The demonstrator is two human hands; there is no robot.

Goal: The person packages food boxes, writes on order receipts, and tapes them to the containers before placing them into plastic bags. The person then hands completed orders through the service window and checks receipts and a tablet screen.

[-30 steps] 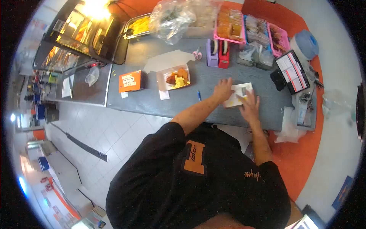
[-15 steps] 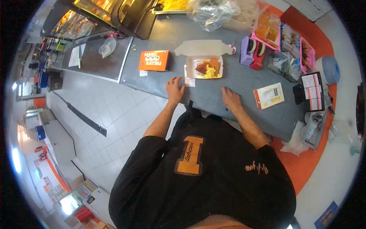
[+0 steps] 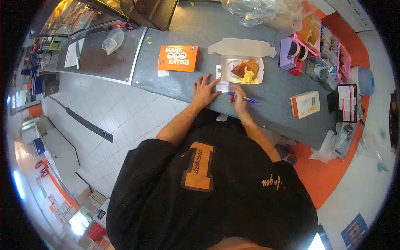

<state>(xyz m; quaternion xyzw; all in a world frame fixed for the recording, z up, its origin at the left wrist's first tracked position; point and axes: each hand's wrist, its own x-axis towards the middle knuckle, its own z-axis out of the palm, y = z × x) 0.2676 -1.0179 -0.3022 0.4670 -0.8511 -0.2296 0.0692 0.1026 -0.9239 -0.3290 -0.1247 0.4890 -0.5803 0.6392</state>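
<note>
My right hand [image 3: 239, 102] grips a blue pen [image 3: 251, 100], its tip pointing left toward a white paper slip [image 3: 222, 86]. My left hand [image 3: 203, 91] lies on the counter with fingers spread, the fingertips at the slip's left edge. Just beyond the slip stands an open white food box [image 3: 260, 76], its lid folded back. Inside it are browned pieces of food and a yellow shredded heap [image 3: 250, 75]. Left of it sits a closed orange box [image 3: 178, 58] lettered "MANG KATSU", with another small paper slip [image 3: 163, 73] at its front edge.
The grey counter [image 3: 275, 96] carries a notepad [image 3: 305, 104], a purple and red tape dispenser [image 3: 293, 56], pink baskets [image 3: 344, 62] and plastic bags [image 3: 250, 12]. A card holder [image 3: 347, 103] stands at the right. A glass display case [image 3: 79, 16] is at upper left.
My right hand has taken up the blue pen and moved left toward the slip. My left hand has come up to the slip's edge. The camera view has shifted a little.
</note>
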